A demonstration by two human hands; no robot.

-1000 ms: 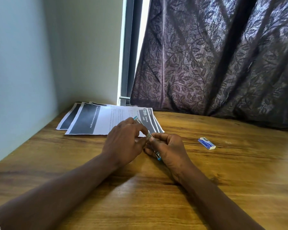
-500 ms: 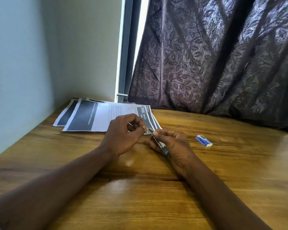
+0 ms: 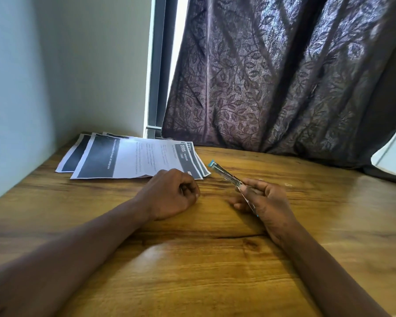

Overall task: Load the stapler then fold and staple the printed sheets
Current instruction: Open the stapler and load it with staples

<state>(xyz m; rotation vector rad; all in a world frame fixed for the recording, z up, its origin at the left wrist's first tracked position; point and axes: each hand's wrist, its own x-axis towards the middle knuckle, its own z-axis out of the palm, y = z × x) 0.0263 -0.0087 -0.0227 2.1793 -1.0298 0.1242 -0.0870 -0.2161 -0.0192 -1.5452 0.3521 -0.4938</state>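
The right hand [image 3: 269, 202] has its fingers and thumb curled round the stapler [image 3: 225, 175], gripping its rear half. I read that as a firm hold, with the body passing through the fist and a bit of teal showing below the palm. The stapler is lifted off the wood-grain table [image 3: 192, 266] and tilted, its teal-tipped front end pointing up and left toward the sheets [image 3: 133, 157]. It is slim and shiny, and blurred along its length, so from here I can't tell whether it is hinged open or closed.

The left hand [image 3: 169, 193] rests on the table, apart from the stapler, with its fingers curled inward against the thumb. There is a pale sliver inside the curl, but I can't make out whether the hand pinches anything. Its knuckles sit just beside the near edge of the sheets; I can't say if they touch.

The sheets lie flat and unfolded in a loose, fanned stack at the far left of the table. They have dark printed bands at both ends and text in between, and I can read 2105 on the top one. Behind them is a pale wall [image 3: 55, 65]. To its right are a grey window frame [image 3: 157, 76] and a dark leaf-patterned curtain [image 3: 284, 76] hanging down to the table's far edge.
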